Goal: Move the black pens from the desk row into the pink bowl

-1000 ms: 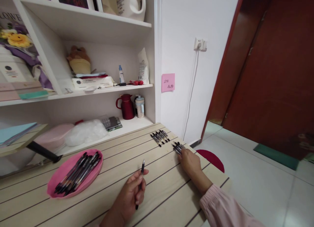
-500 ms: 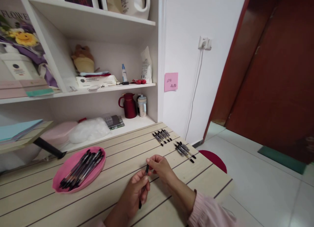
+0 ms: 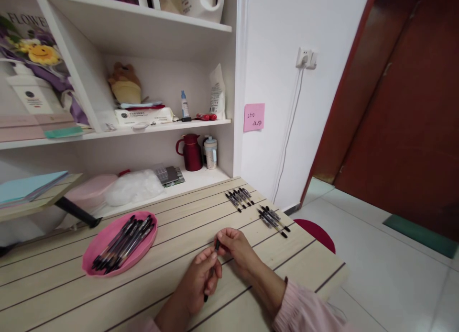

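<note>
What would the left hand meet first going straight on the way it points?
Most likely the right hand, which is at the far end of the pen, just ahead of the left hand. Any gap in depth is unclear.

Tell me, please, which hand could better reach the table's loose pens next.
Probably the right hand: it sits nearer those pens than the left hand, though both meet at one pen.

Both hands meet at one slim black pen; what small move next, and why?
I'd probably have the right hand twist slightly: it seems to pinch the upper end of the slim black pen, while the left hand wraps the pen's middle, which should steady it.
</note>
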`<state>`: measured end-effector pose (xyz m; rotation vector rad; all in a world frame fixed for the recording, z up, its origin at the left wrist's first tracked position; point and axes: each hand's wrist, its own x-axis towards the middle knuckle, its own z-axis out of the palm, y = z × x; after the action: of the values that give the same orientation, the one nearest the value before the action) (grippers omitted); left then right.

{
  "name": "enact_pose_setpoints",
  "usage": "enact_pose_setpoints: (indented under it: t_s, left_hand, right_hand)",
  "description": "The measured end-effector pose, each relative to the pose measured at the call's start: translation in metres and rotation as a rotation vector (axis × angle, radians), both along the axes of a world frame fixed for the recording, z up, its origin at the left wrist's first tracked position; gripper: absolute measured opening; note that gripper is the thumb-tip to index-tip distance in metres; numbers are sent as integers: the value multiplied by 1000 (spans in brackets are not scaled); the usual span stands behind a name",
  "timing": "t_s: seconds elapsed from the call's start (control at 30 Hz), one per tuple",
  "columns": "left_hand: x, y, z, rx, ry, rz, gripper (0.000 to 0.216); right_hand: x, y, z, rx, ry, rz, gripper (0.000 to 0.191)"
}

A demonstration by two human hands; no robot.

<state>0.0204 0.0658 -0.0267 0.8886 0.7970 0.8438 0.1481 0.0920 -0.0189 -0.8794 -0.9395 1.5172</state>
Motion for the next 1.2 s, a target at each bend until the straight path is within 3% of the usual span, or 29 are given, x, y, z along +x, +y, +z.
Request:
enact_pose_setpoints:
  t_s: [0.13, 0.3, 0.47, 0.6, 0.93, 1.07, 1.2]
  left_hand:
    - [-1, 1, -1, -4, -4, -1, 19]
    - [-2, 1, -1, -9, 22, -21, 17]
    - [-1, 1, 0, -9, 9, -6, 16]
    - [-1, 0, 0, -14, 9, -21, 17]
    - [-2, -1, 1, -24, 11, -46, 20]
    - [-4, -1, 1, -29, 7, -46, 20]
    - [-4, 0, 2, -30, -2, -45, 19]
  right_hand:
    - [1, 1, -1, -47, 192, 56, 40]
    - [2, 3, -4, 4, 97, 45, 36]
    - [4, 4, -4, -14, 211, 65, 38]
    - [2, 2, -4, 6, 142, 63, 33]
    - [10, 6, 3, -28, 342, -82, 30]
    - [22, 14, 0, -18, 206, -212, 31]
    - [40, 14, -9, 51, -230, -266, 24]
